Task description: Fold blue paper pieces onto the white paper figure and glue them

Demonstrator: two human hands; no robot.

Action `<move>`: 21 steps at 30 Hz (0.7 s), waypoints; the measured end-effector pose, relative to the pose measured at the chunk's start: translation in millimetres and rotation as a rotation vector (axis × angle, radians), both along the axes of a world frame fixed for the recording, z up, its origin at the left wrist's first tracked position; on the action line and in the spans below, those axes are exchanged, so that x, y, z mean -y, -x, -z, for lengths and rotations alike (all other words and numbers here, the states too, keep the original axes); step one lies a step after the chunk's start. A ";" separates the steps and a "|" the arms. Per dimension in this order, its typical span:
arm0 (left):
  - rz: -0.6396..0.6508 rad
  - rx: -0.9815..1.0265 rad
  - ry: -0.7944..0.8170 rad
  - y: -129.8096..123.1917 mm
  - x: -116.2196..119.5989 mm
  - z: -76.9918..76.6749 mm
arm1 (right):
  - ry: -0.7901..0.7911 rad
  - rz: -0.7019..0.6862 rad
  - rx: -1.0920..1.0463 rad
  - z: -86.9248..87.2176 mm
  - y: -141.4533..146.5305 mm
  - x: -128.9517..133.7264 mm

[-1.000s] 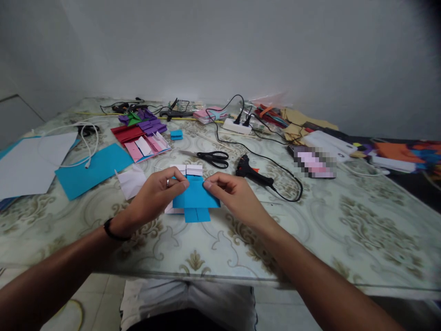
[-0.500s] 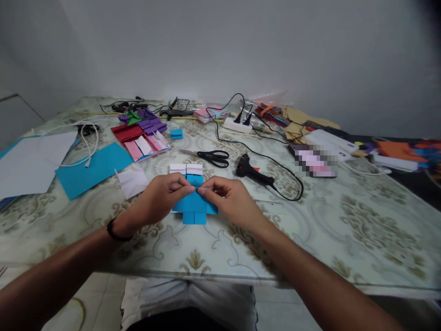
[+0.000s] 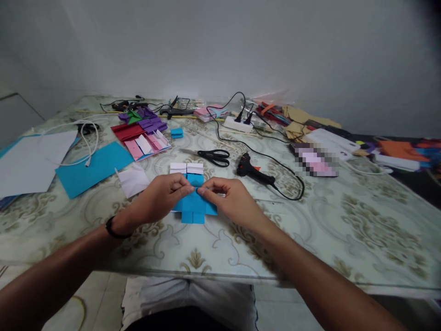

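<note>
A folded blue paper piece (image 3: 193, 202) lies near the table's front edge, with flaps at its top, sides and bottom. My left hand (image 3: 168, 195) pinches its upper part between thumb and fingers. From the other side my right hand (image 3: 225, 195) pinches the same piece, the two thumb tips almost meeting at its middle. Just beyond the hands, folded white flaps (image 3: 186, 168) stick out past the blue paper. How they join the blue piece is hidden.
Black scissors (image 3: 213, 157) and a black glue gun (image 3: 255, 170) with its cord lie beyond my hands. A white power strip (image 3: 238, 124) sits at the back. Blue sheet (image 3: 93, 169) and crumpled white paper (image 3: 132, 180) lie left, a phone (image 3: 314, 161) right.
The lower part of the blue piece has shifted very slightly to the left. Both hands keep nearly the same pinch on it.
</note>
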State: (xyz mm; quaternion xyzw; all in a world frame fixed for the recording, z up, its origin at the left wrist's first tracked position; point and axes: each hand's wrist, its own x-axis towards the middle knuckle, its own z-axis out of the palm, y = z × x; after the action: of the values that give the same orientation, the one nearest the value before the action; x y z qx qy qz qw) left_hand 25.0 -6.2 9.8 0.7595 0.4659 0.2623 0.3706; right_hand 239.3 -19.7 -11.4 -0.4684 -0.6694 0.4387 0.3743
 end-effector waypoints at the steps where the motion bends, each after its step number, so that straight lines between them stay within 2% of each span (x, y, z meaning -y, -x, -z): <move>1: 0.004 0.013 0.013 -0.1 0.2 0.9 | 0.013 -0.013 0.001 -0.4 -0.5 -0.4; 7: 0.050 0.127 0.191 0.9 -0.4 7.2 | 0.005 -0.029 -0.011 -2.4 -2.9 -1.5; 14: 0.077 0.131 0.192 2.3 -1.2 7.5 | 0.129 -0.097 -0.050 -0.8 -4.2 -0.8; 21: 0.055 0.175 0.238 1.1 -1.7 5.1 | 0.121 -0.084 -0.056 -4.0 -4.2 -0.2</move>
State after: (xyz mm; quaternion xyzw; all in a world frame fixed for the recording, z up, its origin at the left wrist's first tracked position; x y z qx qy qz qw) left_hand 24.0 -4.5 4.7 0.6970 0.4386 0.2599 0.5043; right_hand 243.6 -19.5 -7.4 -0.4491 -0.6499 0.5067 0.3452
